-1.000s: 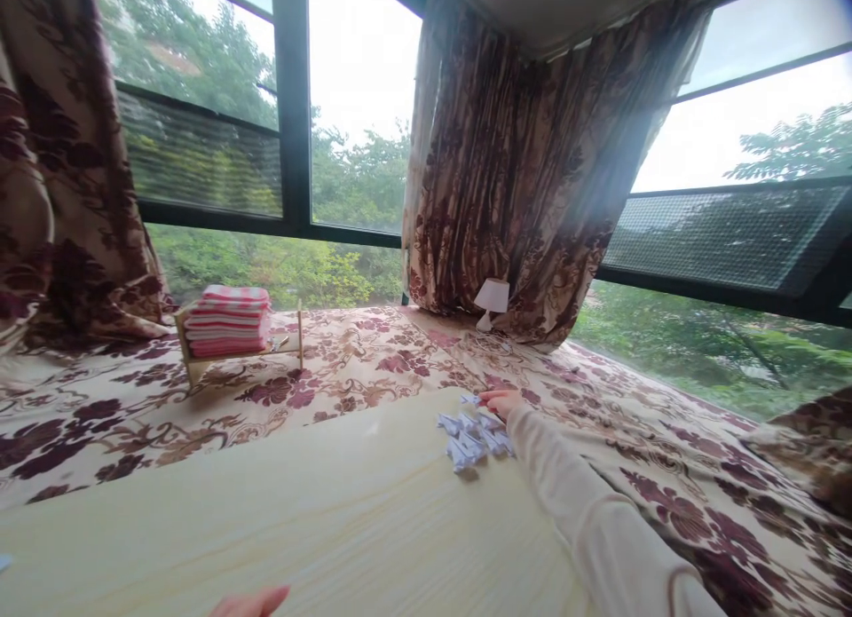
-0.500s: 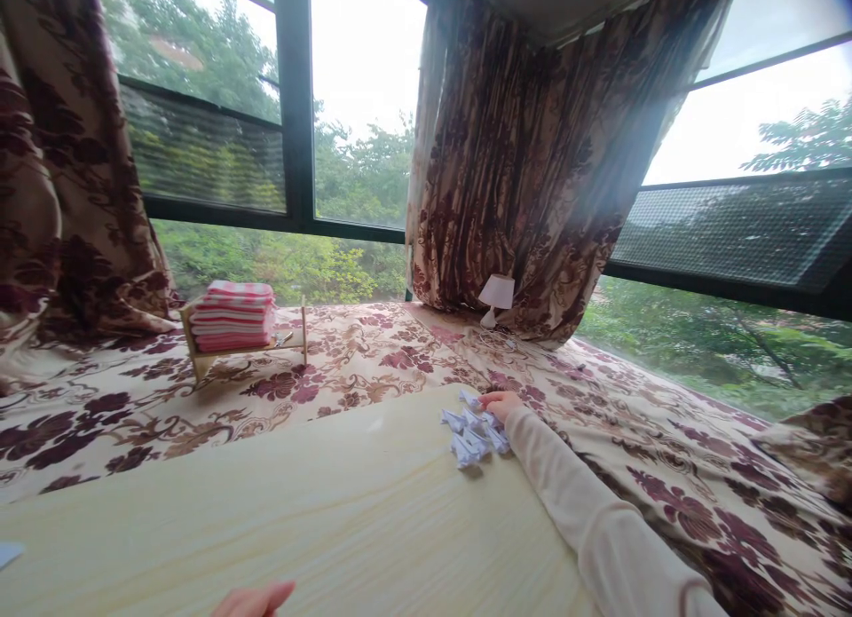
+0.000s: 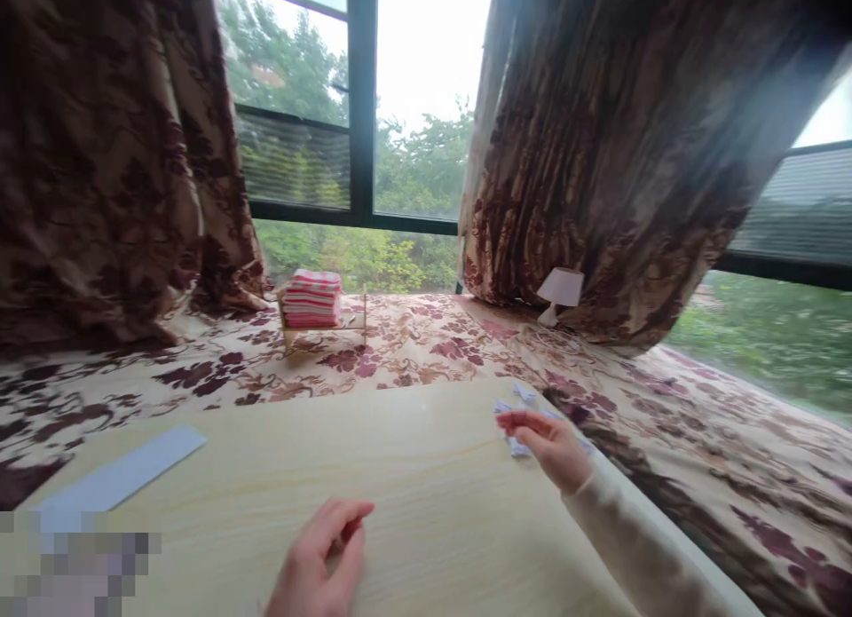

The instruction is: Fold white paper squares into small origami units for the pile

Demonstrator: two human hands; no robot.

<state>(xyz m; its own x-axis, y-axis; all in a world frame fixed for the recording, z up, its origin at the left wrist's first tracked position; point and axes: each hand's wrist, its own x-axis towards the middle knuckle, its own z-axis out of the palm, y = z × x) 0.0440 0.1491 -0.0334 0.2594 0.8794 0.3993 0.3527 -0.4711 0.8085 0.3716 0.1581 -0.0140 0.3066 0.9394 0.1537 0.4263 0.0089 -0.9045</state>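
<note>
Small folded white paper pieces (image 3: pixel 519 447) lie in a cluster at the far right corner of the pale table (image 3: pixel 266 475). My right hand (image 3: pixel 549 444) hovers over them and hides several; its fingers point left, thumb a little apart, and nothing shows in them. One folded piece (image 3: pixel 524 391) lies just beyond the hand, at the table's corner. Near the front middle, my left hand (image 3: pixel 323 555) is above the tabletop with fingers loosely bent and a gap between thumb and forefinger. It holds nothing. A flat white paper strip (image 3: pixel 133 464) lies at the left.
Behind the table, a small wooden stand (image 3: pixel 319 333) holds a stack of pink-and-white folded cloths (image 3: pixel 312 299) on a floral cover (image 3: pixel 426 333). A little white lamp (image 3: pixel 561 288) stands near the curtain (image 3: pixel 579 155). The lower left corner is pixelated.
My right hand has drawn back from the far folded piece to over the cluster. My left hand has come further into view. The view has turned left, showing more of the paper strip.
</note>
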